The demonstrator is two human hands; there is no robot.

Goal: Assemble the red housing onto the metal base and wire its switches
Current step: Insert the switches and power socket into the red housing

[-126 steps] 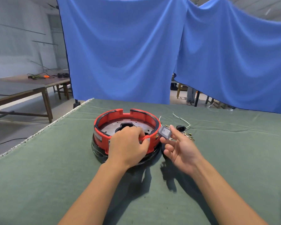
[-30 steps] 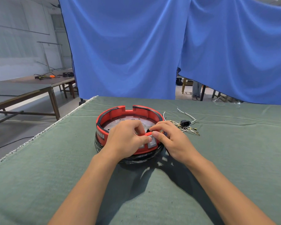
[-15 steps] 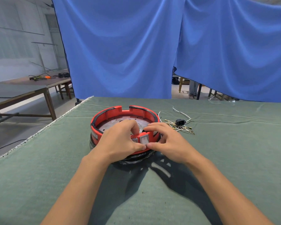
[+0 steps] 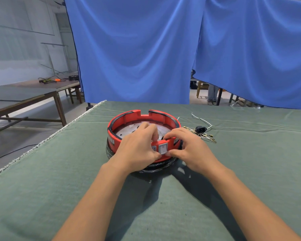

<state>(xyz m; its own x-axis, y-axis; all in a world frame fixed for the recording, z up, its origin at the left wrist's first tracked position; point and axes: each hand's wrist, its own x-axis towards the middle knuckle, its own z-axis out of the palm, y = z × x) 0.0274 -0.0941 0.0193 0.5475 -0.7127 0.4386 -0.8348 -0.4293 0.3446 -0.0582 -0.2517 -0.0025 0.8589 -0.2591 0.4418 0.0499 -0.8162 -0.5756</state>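
Note:
The red ring-shaped housing (image 4: 127, 119) sits on the round metal base (image 4: 129, 130), with a black rim (image 4: 109, 150) showing underneath. A grey rocker switch (image 4: 163, 148) is set in the housing's near wall, and a second one beside it is mostly covered. My left hand (image 4: 138, 148) grips the near wall, fingers curled over the rim and thumb below the switches. My right hand (image 4: 189, 148) pinches the wall at the grey switch, fingers inside the rim and thumb on the outside.
Loose wires with terminals (image 4: 205, 135) and a black power socket (image 4: 201, 129) lie on the green cloth table (image 4: 59, 180) just right of the housing. The table's left edge (image 4: 42, 141) is close. Blue curtains (image 4: 137, 49) hang behind.
My right hand brought the grey switch from the air to the housing's near wall and seated it there. My left hand stayed on the housing, and both hands now clamp the wall.

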